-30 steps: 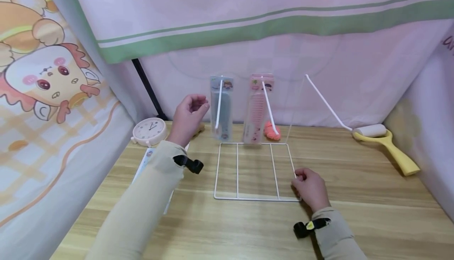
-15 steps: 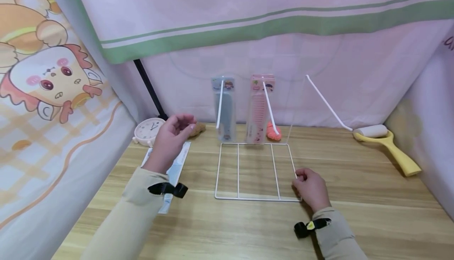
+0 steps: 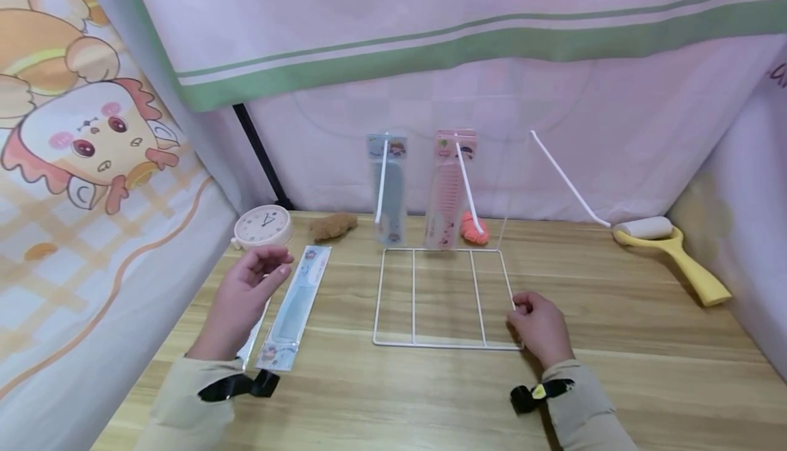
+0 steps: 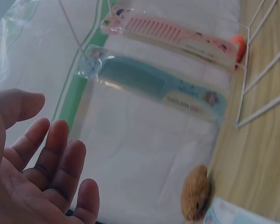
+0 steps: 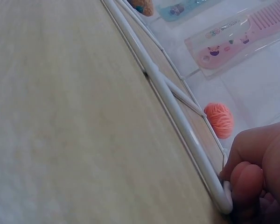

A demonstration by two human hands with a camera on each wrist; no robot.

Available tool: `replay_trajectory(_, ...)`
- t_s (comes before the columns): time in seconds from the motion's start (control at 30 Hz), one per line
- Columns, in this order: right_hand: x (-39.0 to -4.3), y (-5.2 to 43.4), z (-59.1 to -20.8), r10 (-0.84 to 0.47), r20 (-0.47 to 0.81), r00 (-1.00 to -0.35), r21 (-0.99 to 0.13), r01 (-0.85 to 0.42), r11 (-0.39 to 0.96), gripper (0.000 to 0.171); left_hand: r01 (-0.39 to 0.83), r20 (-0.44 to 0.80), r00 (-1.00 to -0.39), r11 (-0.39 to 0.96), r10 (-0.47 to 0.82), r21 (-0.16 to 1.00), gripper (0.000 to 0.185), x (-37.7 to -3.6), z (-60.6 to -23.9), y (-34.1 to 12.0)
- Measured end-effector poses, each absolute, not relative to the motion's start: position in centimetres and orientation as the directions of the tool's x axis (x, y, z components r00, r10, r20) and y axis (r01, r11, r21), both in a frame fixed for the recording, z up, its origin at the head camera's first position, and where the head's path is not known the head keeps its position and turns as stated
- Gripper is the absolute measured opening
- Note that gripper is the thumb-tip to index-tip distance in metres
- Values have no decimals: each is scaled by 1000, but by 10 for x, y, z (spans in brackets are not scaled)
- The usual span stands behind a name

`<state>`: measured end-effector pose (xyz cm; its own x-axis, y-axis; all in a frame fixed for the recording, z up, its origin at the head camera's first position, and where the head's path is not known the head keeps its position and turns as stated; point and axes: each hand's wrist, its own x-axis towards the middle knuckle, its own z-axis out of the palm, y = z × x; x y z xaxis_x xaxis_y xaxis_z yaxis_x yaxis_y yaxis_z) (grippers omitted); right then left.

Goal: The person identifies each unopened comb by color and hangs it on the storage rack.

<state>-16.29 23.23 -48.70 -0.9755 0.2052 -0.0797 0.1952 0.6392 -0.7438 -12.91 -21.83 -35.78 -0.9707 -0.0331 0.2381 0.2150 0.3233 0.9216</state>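
My left hand [image 3: 242,294] hovers above the left part of the table with relaxed, loosely bent fingers and nothing in them. Beside it lies a packaged blue comb [image 3: 295,311], flat on the wood; another package edge [image 3: 253,342] is partly hidden behind the hand. With thumb and fingers my right hand [image 3: 541,326] pinches the right side of the white wire rack's base [image 3: 447,346]. From the rack's hooks hang a packaged blue comb [image 4: 149,81] on the left and a packaged pink comb [image 3: 449,191] in the middle. The right hook [image 3: 568,176] carries nothing.
A round clock [image 3: 264,227] and a brown fuzzy object [image 3: 333,226] sit at the back left. An orange yarn ball [image 5: 219,120] lies behind the rack. On the right is a yellow-handled lint roller [image 3: 682,253]. Cloth curtains [image 3: 615,123] close off the back.
My left hand has drawn back from beside the hanging blue comb, down and to the left, uncovering the blue comb package on the table. The right hand keeps its place on the rack.
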Motion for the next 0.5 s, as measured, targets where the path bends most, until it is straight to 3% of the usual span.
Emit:
replay_trajectory(0.3, -158, 237, -485, 215, -37, -976, -723, 174, 668, 33, 168, 223, -971, 418, -85, 893, 31, -107, -385, -256)
replay_trajectory(0.5, -160, 235, -486, 200, -24, -980, -725, 155, 671, 34, 36, 198, -962, 626, -191, 779, 36, -87, -408, -288)
